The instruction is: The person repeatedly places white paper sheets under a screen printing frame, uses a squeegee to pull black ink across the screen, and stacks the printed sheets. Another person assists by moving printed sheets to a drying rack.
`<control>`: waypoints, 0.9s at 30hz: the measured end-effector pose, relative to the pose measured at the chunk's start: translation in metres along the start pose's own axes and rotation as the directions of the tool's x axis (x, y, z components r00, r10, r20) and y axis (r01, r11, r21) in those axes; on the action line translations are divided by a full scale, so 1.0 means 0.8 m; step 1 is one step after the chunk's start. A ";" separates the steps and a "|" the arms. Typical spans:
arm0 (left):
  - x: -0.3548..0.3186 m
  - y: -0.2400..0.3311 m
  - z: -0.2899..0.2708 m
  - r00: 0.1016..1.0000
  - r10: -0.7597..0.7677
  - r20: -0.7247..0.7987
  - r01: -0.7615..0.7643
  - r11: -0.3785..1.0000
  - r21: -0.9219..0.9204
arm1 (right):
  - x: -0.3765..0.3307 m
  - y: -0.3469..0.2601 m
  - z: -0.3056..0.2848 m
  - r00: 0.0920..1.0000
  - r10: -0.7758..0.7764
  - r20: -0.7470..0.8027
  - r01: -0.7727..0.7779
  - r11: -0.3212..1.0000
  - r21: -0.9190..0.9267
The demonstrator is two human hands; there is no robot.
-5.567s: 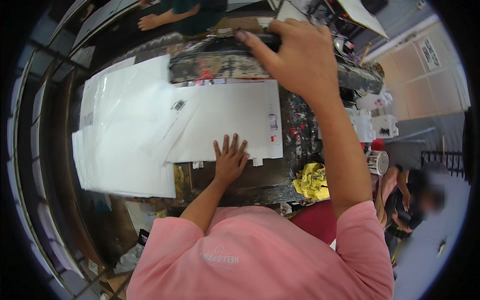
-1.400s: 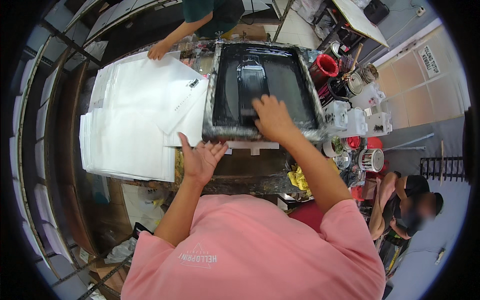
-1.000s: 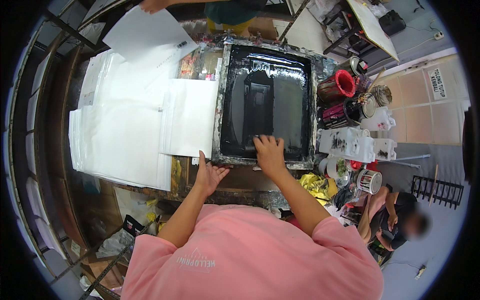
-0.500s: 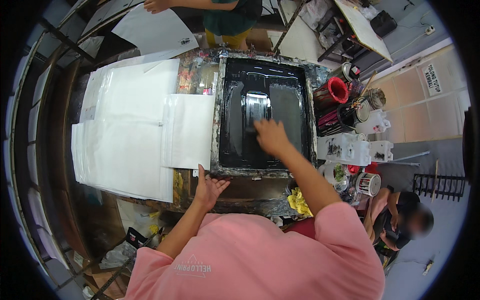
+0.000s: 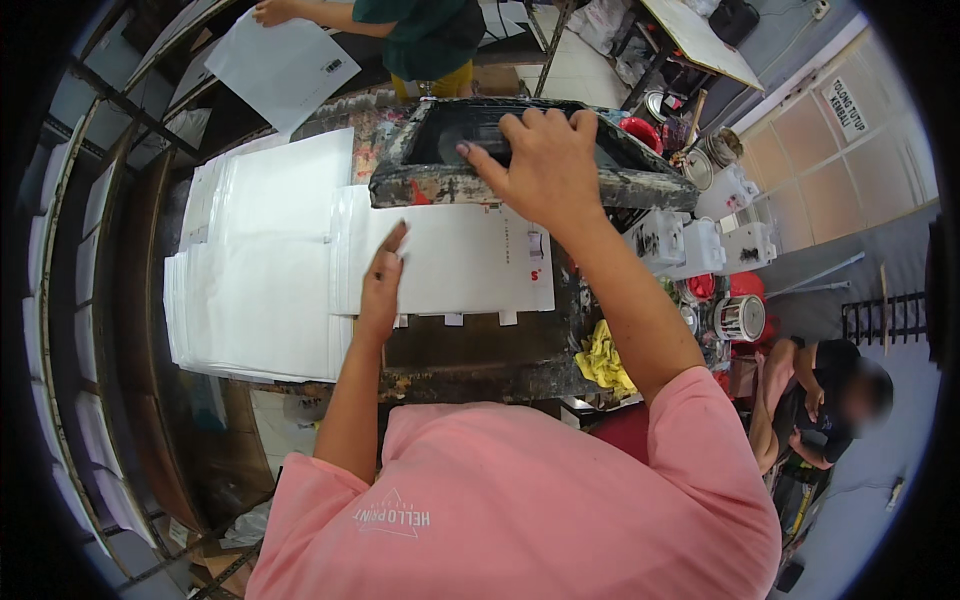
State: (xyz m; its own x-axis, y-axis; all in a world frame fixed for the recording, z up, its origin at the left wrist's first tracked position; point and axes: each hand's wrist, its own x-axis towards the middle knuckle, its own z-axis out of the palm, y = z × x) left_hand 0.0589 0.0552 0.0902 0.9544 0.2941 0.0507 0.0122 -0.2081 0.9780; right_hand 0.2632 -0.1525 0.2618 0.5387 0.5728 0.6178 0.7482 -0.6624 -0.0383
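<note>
A dark, ink-coated printing screen (image 5: 455, 190) in a worn, paint-stained frame is tilted up over the worktable, its near edge raised. My right hand (image 5: 550, 170) is on it, fingers bent over the near rim and toward the mesh. Whatever lies under the palm is hidden. Below the frame lies a white sheet (image 5: 450, 260) with small dark, purple and red print along its right part. My left hand (image 5: 382, 280) is over the left part of that sheet, edge-on and slightly blurred, fingers stretched out and holding nothing.
Stacked white sheets (image 5: 265, 270) cover the table's left. A yellow crumpled cloth (image 5: 604, 360) lies at the front right edge. Paint cans (image 5: 740, 318) and white plastic containers (image 5: 660, 238) crowd the right. Across the table, another person's hand (image 5: 275, 12) holds a printed sheet (image 5: 285, 70).
The screen has swung up from lying flat, uncovering the printed white sheet. My right hand has gone farther away with it. My left hand has left the near frame edge and risen over the sheets.
</note>
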 end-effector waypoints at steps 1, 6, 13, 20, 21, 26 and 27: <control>0.003 -0.031 -0.002 0.999 0.020 -0.038 -0.003 0.915 0.403 | 0.005 0.003 0.000 1.000 -0.003 -0.017 0.003 1.000 0.001; -0.098 -0.123 0.004 0.956 -0.244 -0.164 0.221 0.231 0.947 | 0.034 0.016 -0.003 1.000 0.012 -0.004 -0.011 1.000 0.014; -0.098 -0.116 0.010 0.958 -0.243 -0.150 0.223 0.311 0.924 | 0.053 0.013 -0.011 0.998 0.058 0.033 -0.058 0.998 -0.002; -0.017 -0.021 0.007 0.931 0.231 -0.281 0.065 0.653 0.755 | 0.038 0.007 -0.009 0.999 0.035 -0.001 -0.035 0.999 0.001; -0.016 -0.036 -0.003 0.913 0.248 -0.323 0.087 0.655 0.751 | 0.035 0.005 -0.011 1.000 0.030 -0.008 -0.030 1.000 0.002; -0.042 -0.077 -0.111 0.911 0.256 -0.323 0.174 0.470 0.865 | 0.014 0.004 0.005 0.999 0.002 -0.032 -0.002 1.000 0.012; -0.044 -0.088 -0.144 0.904 0.244 -0.350 0.215 0.447 0.868 | 0.017 0.007 0.006 1.000 -0.001 -0.028 0.001 1.000 0.003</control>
State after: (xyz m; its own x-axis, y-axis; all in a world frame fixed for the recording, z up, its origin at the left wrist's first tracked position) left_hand -0.0100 0.1671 0.0431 0.7617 0.5417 0.3555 0.4698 -0.8396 0.2729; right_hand 0.2766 -0.1459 0.2662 0.5268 0.5596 0.6397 0.7501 -0.6601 -0.0403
